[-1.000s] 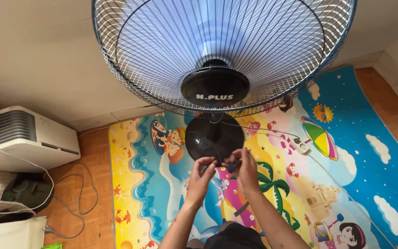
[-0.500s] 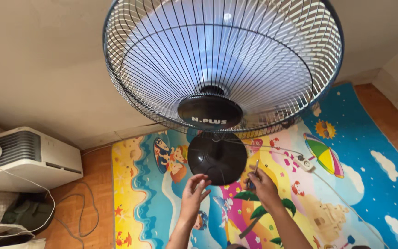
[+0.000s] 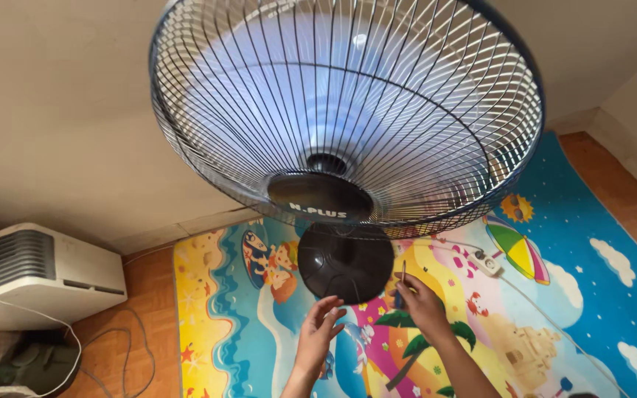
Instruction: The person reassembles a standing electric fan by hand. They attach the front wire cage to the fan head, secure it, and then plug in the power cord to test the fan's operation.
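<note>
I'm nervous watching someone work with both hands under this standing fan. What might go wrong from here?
The right hand pinches a thin screwdriver pointing up at the dark wire fan guard; it may slip through the wires. The left hand is open and holds nothing, so the fan on its round dark base stands unsteadied. The white cord with inline switch lying across the colourful play mat might snag.

A bright cartoon play mat covers the wooden floor. The fan's round dark base and a white switch rest on the mat.
</note>
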